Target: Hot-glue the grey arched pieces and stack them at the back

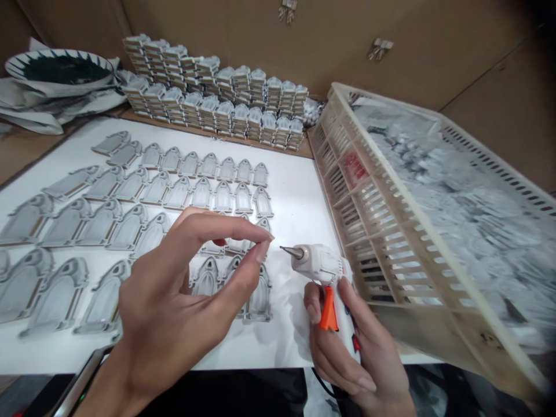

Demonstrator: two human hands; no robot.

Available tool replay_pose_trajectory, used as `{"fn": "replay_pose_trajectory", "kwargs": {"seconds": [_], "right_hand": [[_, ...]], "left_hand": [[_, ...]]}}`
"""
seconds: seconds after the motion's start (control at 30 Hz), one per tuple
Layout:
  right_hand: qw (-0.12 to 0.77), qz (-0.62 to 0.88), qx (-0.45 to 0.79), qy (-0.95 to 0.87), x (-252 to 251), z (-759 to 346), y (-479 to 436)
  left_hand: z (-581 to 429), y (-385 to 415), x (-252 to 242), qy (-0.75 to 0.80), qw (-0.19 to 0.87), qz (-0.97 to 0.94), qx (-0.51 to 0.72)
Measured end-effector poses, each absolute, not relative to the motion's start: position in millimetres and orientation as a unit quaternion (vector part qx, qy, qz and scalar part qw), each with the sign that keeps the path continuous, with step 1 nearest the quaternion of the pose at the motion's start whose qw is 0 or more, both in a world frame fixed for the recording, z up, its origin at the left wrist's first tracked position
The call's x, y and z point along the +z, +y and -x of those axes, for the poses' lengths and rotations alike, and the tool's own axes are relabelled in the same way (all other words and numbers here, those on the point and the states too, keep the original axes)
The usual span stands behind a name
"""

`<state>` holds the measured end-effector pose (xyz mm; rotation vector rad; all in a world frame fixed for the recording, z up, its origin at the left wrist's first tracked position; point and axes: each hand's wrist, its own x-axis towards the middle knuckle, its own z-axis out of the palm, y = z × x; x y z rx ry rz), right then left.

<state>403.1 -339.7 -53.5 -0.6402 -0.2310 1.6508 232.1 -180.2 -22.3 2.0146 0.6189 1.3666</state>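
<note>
On the white board (pixel 295 191), at 5 o'clock, the right hand (pixel 343 341) wraps the grip of a hot glue gun (pixel 316 260), fingers closed round it below the orange trigger (pixel 329 310). The tool looks light; best held there, clear of the metal nozzle (pixel 292 251), which points toward 9 o'clock. The left hand (pixel 169 295), at 7 o'clock, curls into a near pinch, thumb and fingertips almost meeting, nothing visible between them. Arched grey plaques (pixel 223 197) lie in rows on the board, apparently thin and stiff; lift by the edges. Stacks of plaques (pixel 212 110) stand at 12 o'clock. A tilted plastic crate (pixel 382 191) at 3 o'clock holds pale pieces (pixel 478 202), blurred.
</note>
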Motion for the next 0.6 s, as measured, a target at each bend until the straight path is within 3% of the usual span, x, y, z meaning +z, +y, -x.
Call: {"fn": "replay_pose_trajectory", "kwargs": {"seconds": [0.6], "right_hand": [[0.630,0.264,0.723,-0.107,-53.7,-403.1,-339.6]], "left_hand": [[-231.1,-179.7,-20.9,0.234,0.310,-0.772,0.503]]}}
